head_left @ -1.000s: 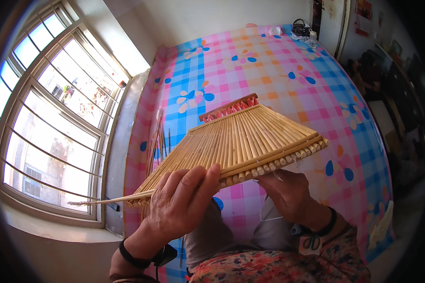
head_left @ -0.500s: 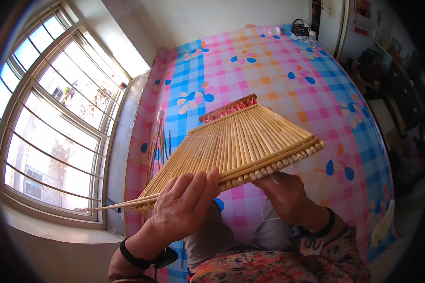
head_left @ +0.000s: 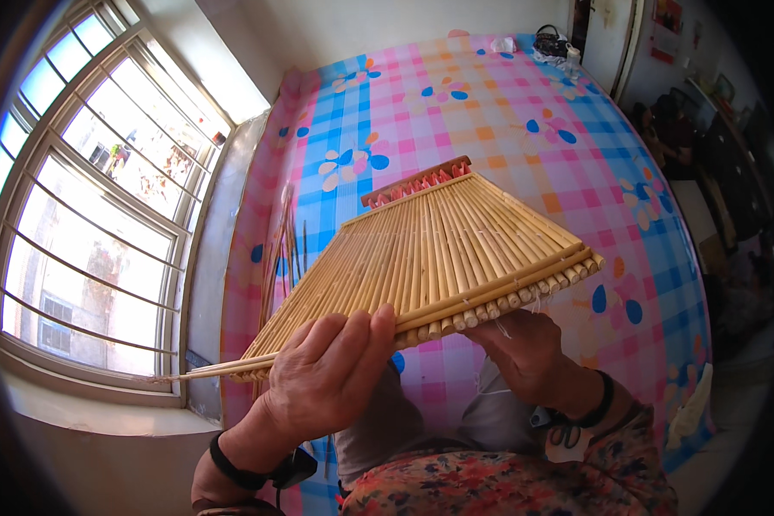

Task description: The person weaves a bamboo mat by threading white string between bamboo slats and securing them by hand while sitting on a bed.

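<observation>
Checked sheet (head_left: pixel 490 112) beneath, stick panel (head_left: pixel 430 249) extends forward from both hands (head_left: pixel 331 370) (head_left: pixel 525 357)

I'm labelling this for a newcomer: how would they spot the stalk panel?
Find the big checked, flower-patterned covering, then the left hand. It clasps the near edge of a broad straw-coloured panel. Unlike the thin brown stalks to its left, its thicker rods lie closely side by side.

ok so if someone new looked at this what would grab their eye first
Probably the big slatted panel of pale yellow stalks in the middle, with the left hand on its near edge and the right hand just below that edge. After that, the pink, blue and orange checked sheet spread out behind it, and the bright barred window at the left.
</observation>
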Demonstrator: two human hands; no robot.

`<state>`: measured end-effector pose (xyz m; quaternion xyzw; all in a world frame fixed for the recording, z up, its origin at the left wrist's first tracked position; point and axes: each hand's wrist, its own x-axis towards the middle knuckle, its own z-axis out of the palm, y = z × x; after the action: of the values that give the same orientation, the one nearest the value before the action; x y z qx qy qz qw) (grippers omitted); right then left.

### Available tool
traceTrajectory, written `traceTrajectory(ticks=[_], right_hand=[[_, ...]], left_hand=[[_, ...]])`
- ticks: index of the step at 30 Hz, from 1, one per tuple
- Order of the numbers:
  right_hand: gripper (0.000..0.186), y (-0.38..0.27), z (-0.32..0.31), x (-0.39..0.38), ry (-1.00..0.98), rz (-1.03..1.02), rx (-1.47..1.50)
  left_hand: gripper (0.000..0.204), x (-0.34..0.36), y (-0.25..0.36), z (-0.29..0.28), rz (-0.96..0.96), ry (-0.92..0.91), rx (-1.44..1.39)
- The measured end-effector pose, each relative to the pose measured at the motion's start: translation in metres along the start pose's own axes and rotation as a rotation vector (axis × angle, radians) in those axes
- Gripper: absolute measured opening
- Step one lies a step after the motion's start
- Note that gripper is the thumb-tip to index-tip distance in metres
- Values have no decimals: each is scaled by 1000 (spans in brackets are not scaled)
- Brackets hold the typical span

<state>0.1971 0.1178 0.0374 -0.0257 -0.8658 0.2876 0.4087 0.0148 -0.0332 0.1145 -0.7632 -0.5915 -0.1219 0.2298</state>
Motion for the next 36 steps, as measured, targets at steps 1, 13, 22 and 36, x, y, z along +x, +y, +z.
traceTrajectory(ticks=[1,13,22,36], right_hand=[[31,-2,0,-3,-39,52,33],[32,-4,10,9,-59,-10,-35],[22,-16,4,-2,-224,53,-217],[22,-20,7,-29,-124,574,465]], left_hand=[[40,-2,0,0,-3,11,-13],[41,-18,-3,4,-33,68,-55],[43,-28,9,8,-109,82,55],[41,-33,26,16,-105,11,66]])
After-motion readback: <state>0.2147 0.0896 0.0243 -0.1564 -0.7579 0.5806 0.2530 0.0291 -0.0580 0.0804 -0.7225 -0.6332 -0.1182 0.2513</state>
